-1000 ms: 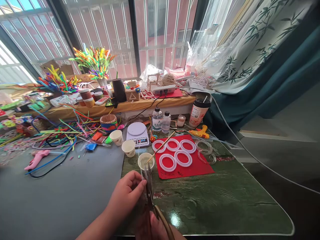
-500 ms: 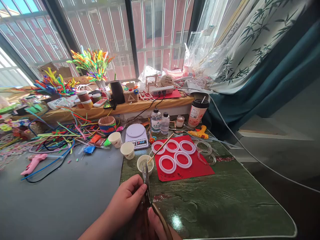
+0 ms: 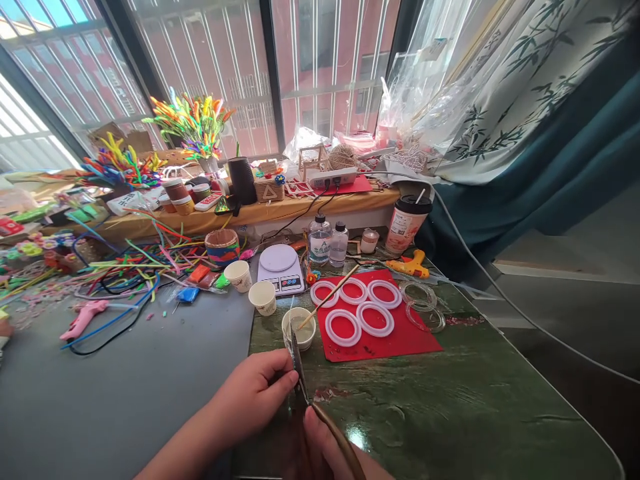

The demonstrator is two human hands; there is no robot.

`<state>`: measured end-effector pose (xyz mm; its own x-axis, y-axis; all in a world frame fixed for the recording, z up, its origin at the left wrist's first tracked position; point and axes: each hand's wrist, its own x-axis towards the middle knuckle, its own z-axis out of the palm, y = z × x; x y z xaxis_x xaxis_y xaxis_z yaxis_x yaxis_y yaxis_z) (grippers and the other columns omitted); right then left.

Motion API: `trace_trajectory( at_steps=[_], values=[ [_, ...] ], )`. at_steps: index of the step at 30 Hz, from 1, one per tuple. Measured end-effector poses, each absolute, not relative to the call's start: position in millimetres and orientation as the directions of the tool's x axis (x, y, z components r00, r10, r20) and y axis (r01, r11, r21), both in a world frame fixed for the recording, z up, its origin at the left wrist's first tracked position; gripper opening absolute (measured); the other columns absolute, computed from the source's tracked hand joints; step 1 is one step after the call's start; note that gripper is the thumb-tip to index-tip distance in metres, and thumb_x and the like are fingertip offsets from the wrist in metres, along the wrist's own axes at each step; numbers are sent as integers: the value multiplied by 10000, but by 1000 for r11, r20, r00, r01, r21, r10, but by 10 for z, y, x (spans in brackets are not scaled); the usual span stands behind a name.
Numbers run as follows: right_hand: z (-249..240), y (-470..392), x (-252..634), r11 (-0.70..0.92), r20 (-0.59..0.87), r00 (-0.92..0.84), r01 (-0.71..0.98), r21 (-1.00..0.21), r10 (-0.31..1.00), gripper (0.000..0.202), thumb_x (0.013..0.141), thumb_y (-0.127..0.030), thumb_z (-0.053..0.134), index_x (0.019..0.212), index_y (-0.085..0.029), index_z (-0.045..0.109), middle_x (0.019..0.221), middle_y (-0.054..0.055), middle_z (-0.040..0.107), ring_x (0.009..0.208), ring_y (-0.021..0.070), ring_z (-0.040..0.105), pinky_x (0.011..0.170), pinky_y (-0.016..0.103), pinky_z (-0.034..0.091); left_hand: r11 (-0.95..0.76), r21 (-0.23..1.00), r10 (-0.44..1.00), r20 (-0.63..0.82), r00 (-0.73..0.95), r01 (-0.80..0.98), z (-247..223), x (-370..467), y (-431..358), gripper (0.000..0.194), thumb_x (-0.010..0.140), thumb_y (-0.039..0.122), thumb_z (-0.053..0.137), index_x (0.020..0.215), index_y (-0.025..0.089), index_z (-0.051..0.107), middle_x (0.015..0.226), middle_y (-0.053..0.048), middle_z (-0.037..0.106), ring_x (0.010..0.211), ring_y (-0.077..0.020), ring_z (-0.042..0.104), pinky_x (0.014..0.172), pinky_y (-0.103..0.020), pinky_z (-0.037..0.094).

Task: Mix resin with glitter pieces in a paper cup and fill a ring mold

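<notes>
My right hand [image 3: 325,433] is closed round the brown handle of a pair of scissors [image 3: 300,367], whose blades point away from me. Beside the blades, my left hand [image 3: 260,383] pinches something thin and shiny between thumb and forefinger. What it is I cannot make out, as the fingers and blades hide most of it. Just beyond the scissor tips stands a paper cup [image 3: 299,340] with a wooden stick [image 3: 327,298] leaning in it. To its right, several translucent ring moulds [image 3: 343,339] lie on a red sheet [image 3: 410,339].
Two more paper cups [image 3: 263,307] stand near a kitchen scale [image 3: 280,272]. Behind are bottles [image 3: 320,248], a lidded drink cup [image 3: 406,230] and a yellow glue gun [image 3: 411,265]. Clear rings [image 3: 425,307] lie at right. A pink glue gun [image 3: 84,319] and pipe cleaners [image 3: 145,263] are left.
The scissor blades stood apart and are now closed together. Both hands stay close together near the paper cup. The whole view has shifted slightly, with things appearing further right.
</notes>
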<state>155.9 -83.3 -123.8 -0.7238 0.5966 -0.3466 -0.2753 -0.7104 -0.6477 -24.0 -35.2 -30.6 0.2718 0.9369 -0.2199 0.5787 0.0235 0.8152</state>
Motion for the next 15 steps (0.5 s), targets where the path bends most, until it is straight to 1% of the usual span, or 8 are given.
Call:
trace_trajectory(
  at_steps=[2,5,7,10,12,15],
  values=[
    [-1191,-780,1607,-753,-364,-751,-260,-605,552,888,759,-1023,639,917,-155,743,758,67,717,629,141,593,628,266,436,-14,800,945,-185,269,600,-283,-262,-350,329,1013,425,536,752,233,482,749,29,525,732,-171,464,687,-290,359],
    [-1103,-716,1661,-751,-373,-773,-196,-630,514,1037,679,-1086,608,1038,-124,753,761,81,744,630,140,607,608,247,408,-22,794,981,-100,166,607,-294,-261,-343,351,1022,450,533,747,237,482,713,33,506,699,-169,456,663,-291,348],
    [-1060,-711,1683,-745,-347,-794,-187,-641,498,1040,698,-1086,590,1047,-121,757,773,78,752,661,148,639,644,250,439,-4,807,997,-46,69,591,-320,-249,-331,372,1024,479,526,741,242,476,692,35,489,679,-170,450,649,-292,349],
    [-1031,-757,1693,-763,-313,-820,-213,-611,479,929,804,-1008,619,1023,-119,772,835,89,774,748,165,699,729,266,494,23,814,999,5,-46,580,-353,-235,-310,387,1012,499,535,726,250,454,675,36,474,660,-171,446,633,-292,348],
    [-1021,-792,1675,-774,-327,-797,-256,-579,508,894,839,-978,626,1031,-117,770,855,102,787,766,177,719,738,275,503,31,806,997,16,-74,591,-363,-233,-307,389,1003,506,543,721,254,449,668,36,474,652,-172,445,625,-292,344],
    [-1003,-794,1624,-792,-375,-769,-265,-550,518,930,813,-1015,592,1000,-118,748,770,94,770,673,167,688,672,266,463,16,784,999,19,-49,620,-367,-225,-327,389,1005,506,535,720,254,454,669,32,489,651,-174,452,623,-293,345]
  ],
)
